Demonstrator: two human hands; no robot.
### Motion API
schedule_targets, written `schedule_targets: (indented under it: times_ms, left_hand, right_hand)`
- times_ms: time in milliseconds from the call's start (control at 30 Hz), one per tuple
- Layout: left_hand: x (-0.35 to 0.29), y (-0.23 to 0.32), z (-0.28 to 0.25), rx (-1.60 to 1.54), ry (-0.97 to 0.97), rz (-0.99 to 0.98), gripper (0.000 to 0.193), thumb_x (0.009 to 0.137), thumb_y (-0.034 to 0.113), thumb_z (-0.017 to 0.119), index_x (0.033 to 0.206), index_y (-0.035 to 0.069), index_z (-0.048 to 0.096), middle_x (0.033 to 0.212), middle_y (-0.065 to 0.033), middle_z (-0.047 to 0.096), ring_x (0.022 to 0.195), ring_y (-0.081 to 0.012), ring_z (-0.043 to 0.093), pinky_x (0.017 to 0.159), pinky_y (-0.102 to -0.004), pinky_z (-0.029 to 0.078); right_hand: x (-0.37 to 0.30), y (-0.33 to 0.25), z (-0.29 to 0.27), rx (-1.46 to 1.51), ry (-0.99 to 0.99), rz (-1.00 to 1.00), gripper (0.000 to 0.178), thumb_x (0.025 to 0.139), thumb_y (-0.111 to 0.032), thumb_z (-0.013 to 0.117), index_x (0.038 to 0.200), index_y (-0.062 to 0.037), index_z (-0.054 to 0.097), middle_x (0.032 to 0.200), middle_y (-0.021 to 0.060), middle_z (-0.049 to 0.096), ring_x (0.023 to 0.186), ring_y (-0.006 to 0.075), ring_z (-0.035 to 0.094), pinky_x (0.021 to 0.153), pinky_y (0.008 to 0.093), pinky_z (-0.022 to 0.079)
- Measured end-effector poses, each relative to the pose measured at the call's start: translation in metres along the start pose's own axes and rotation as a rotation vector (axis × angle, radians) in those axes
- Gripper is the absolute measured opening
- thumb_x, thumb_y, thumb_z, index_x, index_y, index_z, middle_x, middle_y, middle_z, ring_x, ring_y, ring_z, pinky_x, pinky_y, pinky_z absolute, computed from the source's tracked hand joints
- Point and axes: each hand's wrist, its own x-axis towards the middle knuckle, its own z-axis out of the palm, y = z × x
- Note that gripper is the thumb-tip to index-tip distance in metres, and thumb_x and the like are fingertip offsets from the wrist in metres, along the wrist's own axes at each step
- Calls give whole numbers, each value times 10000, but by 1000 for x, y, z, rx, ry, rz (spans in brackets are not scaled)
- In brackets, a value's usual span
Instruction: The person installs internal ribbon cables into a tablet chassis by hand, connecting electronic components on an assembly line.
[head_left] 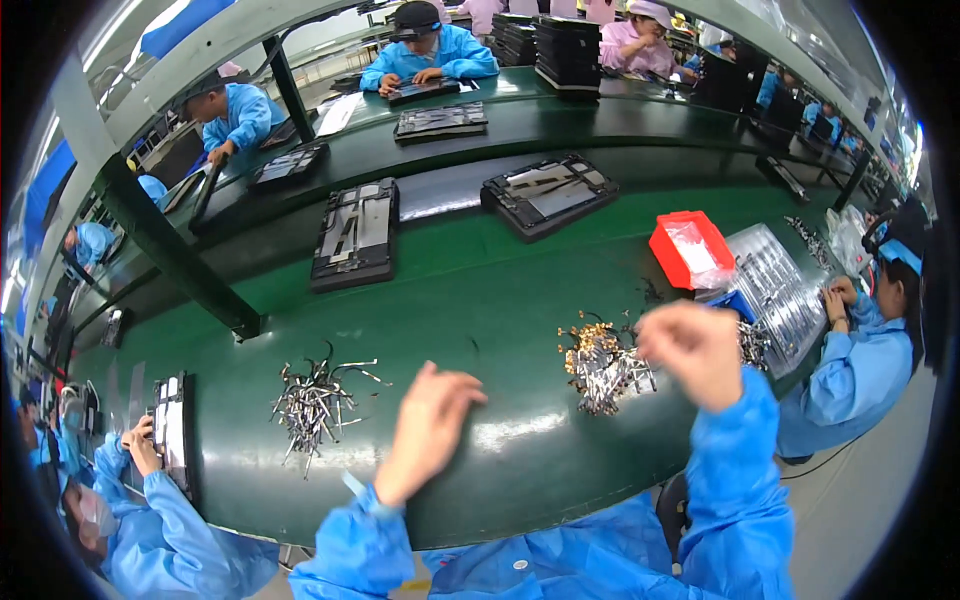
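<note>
My left hand point(430, 425) hovers over the green table between two piles of small parts. Its fingers are loosely bent and apart, and nothing shows in them. To its left lies a loose pile of thin, dark-and-silver strip-like parts point(313, 405). My right hand point(695, 350) is raised at the right edge of the other pile, a heap of small silver parts point(603, 375) with gold-coloured ends at its far side. Those fingers are curled together and slightly blurred; whatever they may hold is hidden.
Beyond the right pile stand a red bin point(690, 248) and a clear plastic tray point(775, 290). Flat black-framed devices point(355, 235) lie at the back, another point(550, 190) farther right. A dark green post point(180, 250) rises at left. Co-workers in blue sit on both sides.
</note>
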Motion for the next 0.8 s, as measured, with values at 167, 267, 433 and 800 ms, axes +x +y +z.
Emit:
schedule_targets:
  times_ms: [167,267,433,800]
  left_hand:
    - [2,-78,-30,-265,205,-312,164,950,91,502,1049,28,616,899,-95,726,818,-254,657,949,-374,451]
    - [-18,-60,-39,-46,163,-291,147,957,85,487,1018,20,603,873,-107,729,806,-280,674,1090,-479,307]
    - [-42,-40,-57,32,101,-377,123,936,43,482,971,13,596,871,-102,730,835,-308,674,1138,-547,205]
    - [-32,-41,-31,50,318,-139,108,895,-17,501,963,8,581,843,-81,718,810,-267,636,1131,-511,259]
  right_hand:
    - [92,68,-68,-389,100,-26,90,805,-10,650,857,56,680,748,142,707,673,156,701,617,272,551]
    - [119,119,-97,-692,-2,81,112,748,-31,648,820,38,700,714,158,707,669,198,715,640,308,573]
    - [141,177,-103,-1025,29,240,129,705,-99,689,812,-49,740,774,167,708,734,322,703,747,397,573]
    - [269,182,-12,-770,-179,-7,398,734,-210,752,1086,-37,686,1117,167,673,1064,329,633,925,406,510]
